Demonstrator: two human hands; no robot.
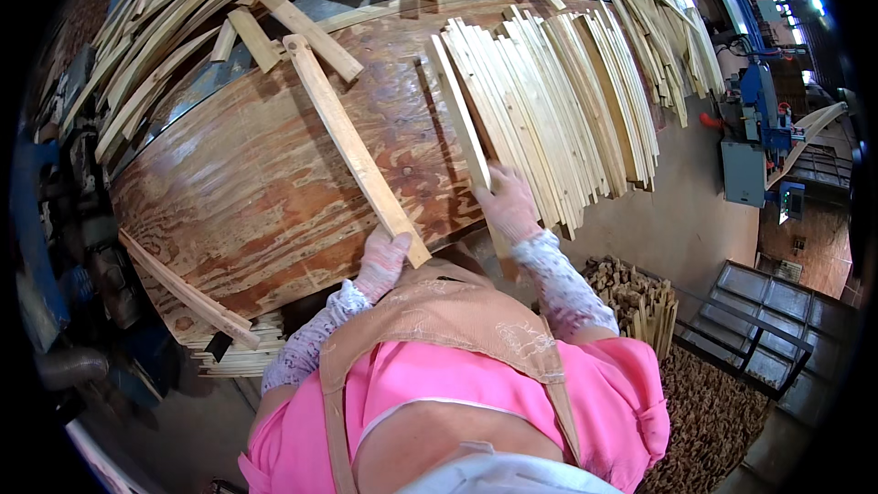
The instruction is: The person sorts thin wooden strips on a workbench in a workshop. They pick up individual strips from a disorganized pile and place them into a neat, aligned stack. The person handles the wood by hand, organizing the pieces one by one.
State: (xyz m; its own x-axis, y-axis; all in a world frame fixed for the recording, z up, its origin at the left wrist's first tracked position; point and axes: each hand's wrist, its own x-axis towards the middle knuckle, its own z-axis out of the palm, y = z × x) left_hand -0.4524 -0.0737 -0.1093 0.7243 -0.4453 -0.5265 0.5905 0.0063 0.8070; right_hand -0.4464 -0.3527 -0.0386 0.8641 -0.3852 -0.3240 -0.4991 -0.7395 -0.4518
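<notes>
My left hand [382,263] is closed round the near end of a long wooden strip [352,151], its thumb on top. That strip slants away to the far left over the plywood tabletop [265,174]. To the right, my right hand [509,205] grips another pale wooden strip [460,114] close to its near end. This second strip stands at the left edge of a row of wooden strips [540,110] laid side by side. My right fingers cover part of it, and their undersides are hidden.
Loose strips [183,27] pile up along the far left, with more boards [654,32] at the far right. One lone strip [187,288] lies at the table's near left corner. Stacked wood pieces [631,297] stand right of me, near a dark metal rack [759,320]. Blue-grey machinery [745,165] is farther right.
</notes>
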